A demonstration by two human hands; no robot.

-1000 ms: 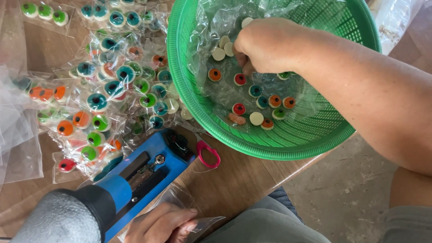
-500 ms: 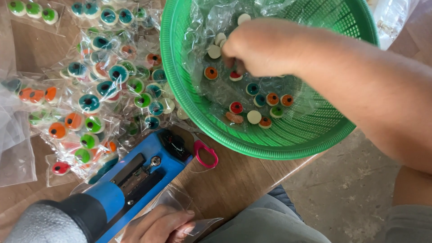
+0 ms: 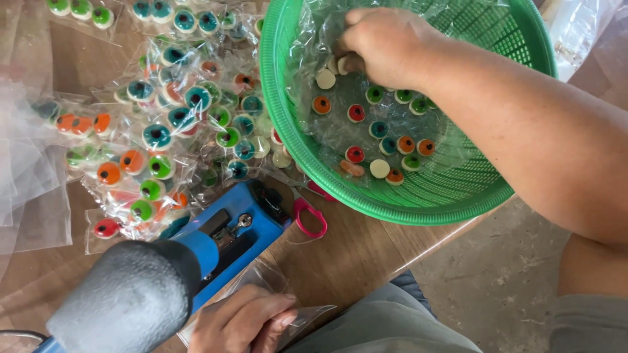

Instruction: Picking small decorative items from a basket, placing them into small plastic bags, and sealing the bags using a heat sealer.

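Observation:
My right hand [image 3: 383,42] reaches into a green plastic basket [image 3: 458,189] lined with clear plastic. Its fingers are closed on pale round candies [image 3: 340,64] near the basket's far left side. Several eyeball-shaped gummy candies [image 3: 386,131] in red, orange, green and teal lie loose on the lining below my hand. My left hand [image 3: 245,321] rests at the table's near edge, pinching an empty clear plastic bag [image 3: 307,315]. It sits just beside the blue heat sealer [image 3: 222,238].
A heap of clear bags filled with eyeball candies [image 3: 170,124] covers the wooden table [image 3: 353,255] left of the basket. Pink-handled scissors [image 3: 309,216] lie under the basket's rim. The sealer's grey padded handle [image 3: 127,297] juts toward me. Empty bags [image 3: 26,189] lie at far left.
My right hand has shifted up toward the basket's far left side, off the red candy, uncovering several green candies. My left hand keeps its hold on the bag.

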